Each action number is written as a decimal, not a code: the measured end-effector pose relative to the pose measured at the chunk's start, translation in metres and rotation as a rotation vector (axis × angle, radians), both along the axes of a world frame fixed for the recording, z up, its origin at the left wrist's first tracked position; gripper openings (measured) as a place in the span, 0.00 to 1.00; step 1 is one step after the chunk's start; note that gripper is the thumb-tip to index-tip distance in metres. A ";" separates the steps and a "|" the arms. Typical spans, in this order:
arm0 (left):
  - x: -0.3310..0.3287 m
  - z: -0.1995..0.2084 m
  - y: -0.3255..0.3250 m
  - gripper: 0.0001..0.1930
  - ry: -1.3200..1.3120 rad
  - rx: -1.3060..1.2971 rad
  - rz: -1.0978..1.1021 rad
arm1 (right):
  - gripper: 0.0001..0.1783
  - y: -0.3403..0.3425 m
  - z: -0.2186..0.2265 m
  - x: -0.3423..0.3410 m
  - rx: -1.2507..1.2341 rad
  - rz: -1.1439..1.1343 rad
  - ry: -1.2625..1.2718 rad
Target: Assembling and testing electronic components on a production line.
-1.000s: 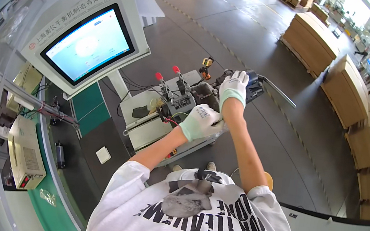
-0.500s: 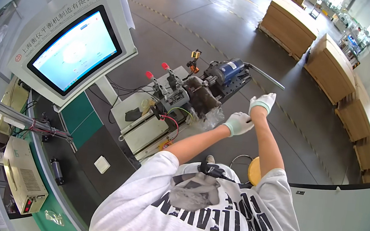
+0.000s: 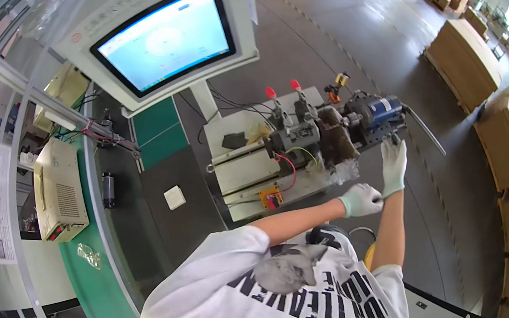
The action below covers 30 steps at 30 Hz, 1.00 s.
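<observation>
Both my hands wear white work gloves with pale green cuffs. My left hand [image 3: 361, 201] is closed, its fingers curled at the lower edge of the right glove's cuff [image 3: 393, 189], beside the wrist. My right hand [image 3: 393, 161] is raised with its fingers stretched out and holds nothing. Just left of the hands stands a balancing machine [image 3: 294, 132] with red-tipped toggle clamps [image 3: 270, 93]. A blue motor [image 3: 382, 112] is mounted at its far right end, near my right fingertips. Clear plastic film [image 3: 346, 169] hangs beside a brown, worn-looking block [image 3: 338, 142].
A lit monitor [image 3: 165, 40] in a grey housing stands at the left. On the bench below are a white square pad [image 3: 174, 198], a dark cylinder [image 3: 108, 190] and a beige instrument box [image 3: 61, 191]. A metal bar [image 3: 428, 131] juts out right of the motor. Pallets of cardboard [image 3: 462, 65] line the right.
The view has turned, so the machine sits further right. My right hand's fingers have straightened and point away, while my left hand has closed at the right cuff.
</observation>
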State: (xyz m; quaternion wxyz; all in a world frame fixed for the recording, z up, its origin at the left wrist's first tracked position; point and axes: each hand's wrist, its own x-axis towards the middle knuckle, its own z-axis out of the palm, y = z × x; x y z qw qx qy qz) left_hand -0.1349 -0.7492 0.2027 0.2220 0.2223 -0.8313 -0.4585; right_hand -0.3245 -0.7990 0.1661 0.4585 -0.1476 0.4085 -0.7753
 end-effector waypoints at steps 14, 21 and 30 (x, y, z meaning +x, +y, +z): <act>0.240 -0.083 -0.168 0.23 -0.051 0.061 1.197 | 0.34 -0.018 -0.081 -0.224 0.514 -0.034 1.096; 0.265 -0.119 -0.169 0.15 -0.261 0.579 1.160 | 0.43 -0.040 -0.104 -0.372 1.525 0.147 1.901; 0.262 -0.122 -0.159 0.21 -0.234 0.464 1.517 | 0.24 -0.058 -0.134 -0.454 1.458 0.456 1.521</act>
